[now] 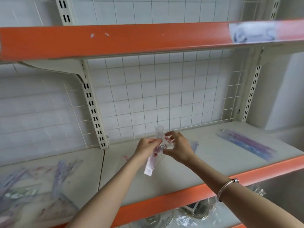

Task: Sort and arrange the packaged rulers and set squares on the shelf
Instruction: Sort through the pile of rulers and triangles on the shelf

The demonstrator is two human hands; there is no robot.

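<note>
A long clear ruler packet [152, 163] with pink and red print stands nearly upright above the middle of the shelf [164, 183]. My left hand [147, 145] pinches its left edge. My right hand [178, 146] grips it from the right, thumb and fingers curled round the upper half. A stack of blue and purple ruler packets [246, 144] lies flat at the shelf's right end. A loose heap of pastel ruler and set-square packets [37, 186] covers the neighbouring shelf at the lower left. Another pale packet [194, 145] lies partly hidden behind my right hand.
The orange upper shelf rail [131, 38] hangs over the work area, with a blurred packet [253, 32] on its right end. A white wire grid [164, 96] backs the bay. Below the orange front lip [164, 204], shiny wrapped items [197, 211] sit on the lower shelf.
</note>
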